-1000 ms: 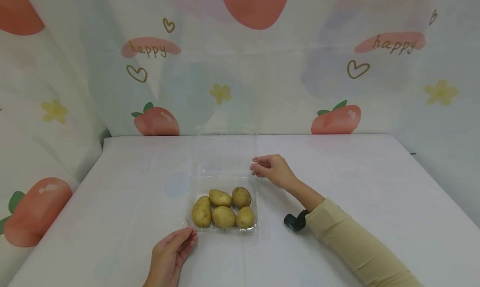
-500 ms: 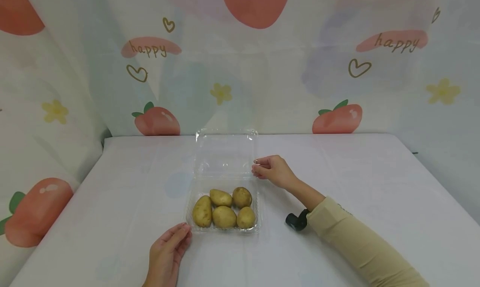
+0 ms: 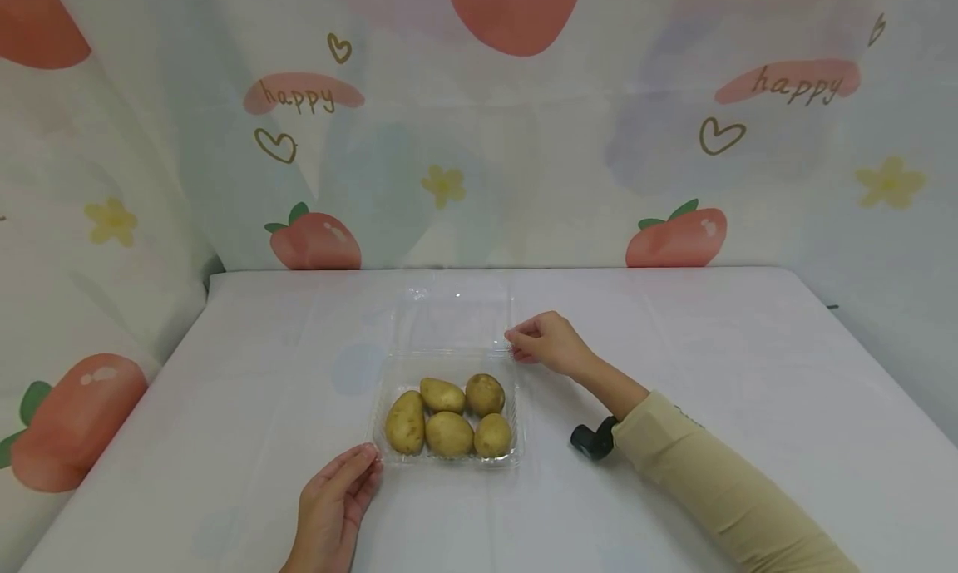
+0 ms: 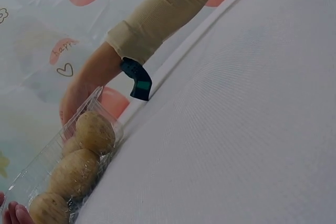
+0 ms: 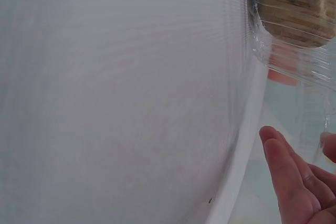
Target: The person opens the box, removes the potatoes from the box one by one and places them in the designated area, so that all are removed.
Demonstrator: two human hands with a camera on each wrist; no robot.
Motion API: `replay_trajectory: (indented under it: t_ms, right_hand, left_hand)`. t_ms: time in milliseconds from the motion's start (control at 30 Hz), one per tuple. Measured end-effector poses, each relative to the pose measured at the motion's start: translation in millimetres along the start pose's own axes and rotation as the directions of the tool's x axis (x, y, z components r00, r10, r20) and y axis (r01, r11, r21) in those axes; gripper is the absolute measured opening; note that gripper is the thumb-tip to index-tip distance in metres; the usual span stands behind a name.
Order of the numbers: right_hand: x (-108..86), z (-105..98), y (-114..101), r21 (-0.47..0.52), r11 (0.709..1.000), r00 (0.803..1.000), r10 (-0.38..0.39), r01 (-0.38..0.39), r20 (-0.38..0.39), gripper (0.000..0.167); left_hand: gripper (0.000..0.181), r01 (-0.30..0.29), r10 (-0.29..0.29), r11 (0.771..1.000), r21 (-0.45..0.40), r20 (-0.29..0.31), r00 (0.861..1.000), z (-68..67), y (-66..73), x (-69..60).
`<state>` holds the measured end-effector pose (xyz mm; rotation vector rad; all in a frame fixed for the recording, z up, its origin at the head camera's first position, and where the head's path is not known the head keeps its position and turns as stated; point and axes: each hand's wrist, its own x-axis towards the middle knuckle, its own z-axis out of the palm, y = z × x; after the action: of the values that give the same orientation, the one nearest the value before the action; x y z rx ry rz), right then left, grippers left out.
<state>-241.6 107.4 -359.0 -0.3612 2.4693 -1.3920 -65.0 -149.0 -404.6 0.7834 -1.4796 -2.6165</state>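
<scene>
A clear plastic container (image 3: 383,390) with several yellow-brown potatoes (image 3: 450,434) in its tray stands on the table, its transparent lid (image 3: 449,319) raised at the far side. My left hand (image 3: 337,498) is at the tray's near left corner, thumb and fingertips pinching the rim. At the lid's right edge, my right hand (image 3: 551,343) holds the plastic with thumb and index finger. The right wrist view has the thumb (image 5: 329,146) against the lid's edge and two other fingers (image 5: 286,174) extended. Potatoes (image 4: 76,173) show through the tray wall in the left wrist view.
A black device (image 3: 594,440) is by the right sleeve (image 3: 711,473), above or on the white-covered table (image 3: 247,407); the left wrist view shows it at the cuff. A patterned cloth (image 3: 524,157) hangs behind the table.
The lid's far edge sits a little lower than before. My right hand has shifted slightly down with it. My left hand has moved slightly left from the tray's front edge to its corner.
</scene>
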Motion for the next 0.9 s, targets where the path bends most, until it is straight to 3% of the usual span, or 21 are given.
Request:
replay_trajectory:
  t_ms: [333, 900]
  right_hand:
    - [-2.0, -0.6, -1.5, -0.008, 0.998, 0.998, 0.066, -0.066, 0.02, 0.031]
    - [-9.0, -2.8, -2.0, -0.004, 1.0, 1.0, 0.029, -0.029, 0.004, 0.037]
  left_hand:
    - [0.003, 0.018, -0.018, 1.0, -0.007, -0.002, 1.0, 1.2, 1.2, 0.9]
    - [0.003, 0.004, -0.004, 1.0, 0.0, 0.005, 1.0, -0.1, 0.2, -0.7]
